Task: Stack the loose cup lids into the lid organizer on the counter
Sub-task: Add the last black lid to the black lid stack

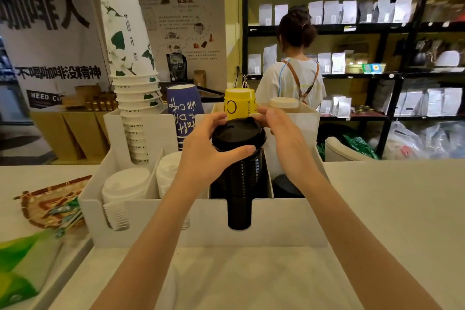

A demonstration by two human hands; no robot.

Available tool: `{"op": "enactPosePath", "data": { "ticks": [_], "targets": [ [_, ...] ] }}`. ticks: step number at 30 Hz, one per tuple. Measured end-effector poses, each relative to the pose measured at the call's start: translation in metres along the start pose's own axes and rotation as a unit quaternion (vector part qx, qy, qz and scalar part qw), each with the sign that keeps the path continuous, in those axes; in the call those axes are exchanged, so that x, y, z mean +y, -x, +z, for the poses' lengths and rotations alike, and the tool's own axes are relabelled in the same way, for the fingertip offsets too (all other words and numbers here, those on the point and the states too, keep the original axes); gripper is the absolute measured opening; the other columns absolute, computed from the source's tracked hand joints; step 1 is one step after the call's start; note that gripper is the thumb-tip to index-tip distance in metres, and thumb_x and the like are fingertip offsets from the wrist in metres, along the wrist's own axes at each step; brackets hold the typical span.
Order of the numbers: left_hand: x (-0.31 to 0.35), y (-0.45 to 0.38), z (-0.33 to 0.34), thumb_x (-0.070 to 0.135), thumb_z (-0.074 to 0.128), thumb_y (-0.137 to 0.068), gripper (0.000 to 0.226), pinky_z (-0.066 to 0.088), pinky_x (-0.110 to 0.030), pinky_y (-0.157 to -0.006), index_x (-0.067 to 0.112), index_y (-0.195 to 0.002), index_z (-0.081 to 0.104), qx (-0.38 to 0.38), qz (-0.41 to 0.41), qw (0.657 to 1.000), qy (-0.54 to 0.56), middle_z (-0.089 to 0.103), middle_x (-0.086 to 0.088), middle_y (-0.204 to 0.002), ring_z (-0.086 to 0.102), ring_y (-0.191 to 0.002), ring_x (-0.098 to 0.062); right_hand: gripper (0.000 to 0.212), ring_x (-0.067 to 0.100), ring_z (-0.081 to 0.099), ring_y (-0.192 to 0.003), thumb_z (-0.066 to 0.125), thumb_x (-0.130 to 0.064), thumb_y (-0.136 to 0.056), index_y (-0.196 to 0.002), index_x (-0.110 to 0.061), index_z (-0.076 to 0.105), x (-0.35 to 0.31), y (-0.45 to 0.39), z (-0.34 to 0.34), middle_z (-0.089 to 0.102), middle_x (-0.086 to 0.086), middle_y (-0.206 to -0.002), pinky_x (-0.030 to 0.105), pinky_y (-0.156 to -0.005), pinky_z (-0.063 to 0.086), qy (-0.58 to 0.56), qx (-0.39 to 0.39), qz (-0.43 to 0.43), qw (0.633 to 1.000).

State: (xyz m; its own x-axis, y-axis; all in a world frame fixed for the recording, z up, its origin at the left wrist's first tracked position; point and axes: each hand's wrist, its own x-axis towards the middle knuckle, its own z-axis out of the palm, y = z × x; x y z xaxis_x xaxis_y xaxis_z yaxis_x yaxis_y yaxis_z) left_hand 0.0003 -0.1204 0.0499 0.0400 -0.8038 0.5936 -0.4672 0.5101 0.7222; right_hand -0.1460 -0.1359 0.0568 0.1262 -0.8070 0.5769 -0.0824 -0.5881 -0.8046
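Holding black lid [238, 133] atop organizer's [176, 219] black stack [242, 176].

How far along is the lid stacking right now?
Done: white lids already fill the left slots of the lid organizer, and a tall black lid stack stands in the middle slot. In hand: the left hand and right hand hold the top black lid on that stack. Left: no loose lids show on the counter, so this may be among the last.
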Motion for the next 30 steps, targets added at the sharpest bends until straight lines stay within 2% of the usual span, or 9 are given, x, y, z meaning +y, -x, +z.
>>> {"op": "enactPosePath", "data": {
  "ticks": [3,7,9,11,13,17,22,26,30],
  "targets": [
    [-0.006,-0.002,-0.001,0.032,0.079,-0.058,0.073,0.046,-0.03,-0.097,0.02,-0.122,0.048,-0.017,-0.007,1.0,-0.013,0.056,0.002,-0.119,0.053,-0.113,-0.011,0.027,0.005,0.052,-0.11,0.03,-0.038,-0.093,-0.108,-0.03,0.051,0.011,-0.002,0.001,0.06,-0.005,-0.112,0.009,-0.084,0.036,0.007,-0.003,0.021,1.0],
    [-0.008,-0.003,-0.002,0.033,0.078,-0.06,0.069,0.045,-0.029,-0.096,0.022,-0.121,0.048,-0.029,-0.009,0.999,-0.03,0.056,0.002,-0.12,0.052,-0.113,-0.013,0.028,0.009,0.053,-0.111,0.029,-0.033,-0.095,-0.107,-0.026,0.054,0.016,-0.003,0.001,0.06,-0.004,-0.109,-0.005,-0.076,0.036,0.013,0.004,0.024,1.0],
    [-0.009,-0.003,-0.002,0.035,0.076,-0.062,0.068,0.044,-0.024,-0.094,0.021,-0.122,0.048,-0.038,-0.008,0.998,-0.041,0.057,0.001,-0.122,0.051,-0.113,-0.012,0.03,0.009,0.054,-0.11,0.03,-0.031,-0.095,-0.109,-0.022,0.055,0.016,-0.002,0.0,0.061,-0.002,-0.109,-0.005,-0.075,0.036,0.007,0.001,0.026,1.0],
    [-0.009,-0.003,-0.002,0.036,0.075,-0.064,0.066,0.039,-0.015,-0.086,0.02,-0.122,0.048,-0.038,-0.006,0.998,-0.051,0.057,0.0,-0.122,0.049,-0.111,-0.01,0.032,0.009,0.053,-0.111,0.03,-0.031,-0.095,-0.112,-0.021,0.055,0.017,-0.001,0.0,0.06,-0.002,-0.112,0.002,-0.083,0.039,0.011,-0.002,0.026,1.0],
    [-0.008,-0.003,-0.001,0.038,0.073,-0.065,0.065,0.036,-0.017,-0.084,0.02,-0.123,0.049,-0.035,-0.004,0.997,-0.066,0.056,0.002,-0.122,0.047,-0.11,-0.009,0.03,0.01,0.053,-0.111,0.03,-0.032,-0.095,-0.108,-0.025,0.055,0.017,-0.001,0.0,0.06,-0.004,-0.109,0.011,-0.089,0.039,0.016,-0.004,0.03,0.999],
    [-0.008,-0.003,-0.002,0.039,0.072,-0.066,0.064,0.035,-0.013,-0.081,0.022,-0.124,0.048,-0.054,-0.009,0.996,-0.067,0.053,0.008,-0.113,0.046,-0.107,-0.006,0.022,0.013,0.055,-0.104,0.03,-0.033,-0.095,-0.091,-0.037,0.052,0.017,0.001,0.0,0.06,-0.011,-0.096,0.016,-0.083,0.039,0.035,-0.006,0.042,0.999],
    [-0.009,-0.004,-0.008,0.037,0.074,-0.064,0.067,0.037,-0.02,-0.087,0.022,-0.123,0.048,-0.08,-0.012,0.994,-0.071,0.056,0.003,-0.122,0.048,-0.111,-0.009,0.022,0.02,0.057,-0.105,0.03,-0.034,-0.094,-0.096,-0.031,0.052,0.012,0.006,-0.004,0.063,0.005,-0.104,0.026,-0.089,0.04,0.067,0.001,0.043,0.997],
    [-0.006,-0.002,-0.009,0.038,0.073,-0.065,0.06,0.036,-0.007,-0.078,0.023,-0.119,0.051,-0.088,0.004,0.992,-0.095,0.059,0.006,-0.112,0.051,-0.103,-0.008,0.021,0.026,0.057,-0.102,0.032,-0.034,-0.094,-0.096,-0.028,0.052,0.007,0.014,-0.002,0.064,0.018,-0.106,0.034,-0.088,0.043,0.101,0.001,0.034,0.994],
    [-0.004,-0.001,-0.011,0.038,0.074,-0.063,0.059,0.036,-0.006,-0.074,0.022,-0.116,0.053,-0.075,0.019,0.991,-0.106,0.059,0.007,-0.107,0.053,-0.1,-0.007,0.021,0.029,0.058,-0.1,0.033,-0.034,-0.094,-0.099,-0.026,0.051,0.004,0.016,0.002,0.064,0.022,-0.103,0.041,-0.091,0.044,0.103,0.009,0.032,0.994]
  ]
}}
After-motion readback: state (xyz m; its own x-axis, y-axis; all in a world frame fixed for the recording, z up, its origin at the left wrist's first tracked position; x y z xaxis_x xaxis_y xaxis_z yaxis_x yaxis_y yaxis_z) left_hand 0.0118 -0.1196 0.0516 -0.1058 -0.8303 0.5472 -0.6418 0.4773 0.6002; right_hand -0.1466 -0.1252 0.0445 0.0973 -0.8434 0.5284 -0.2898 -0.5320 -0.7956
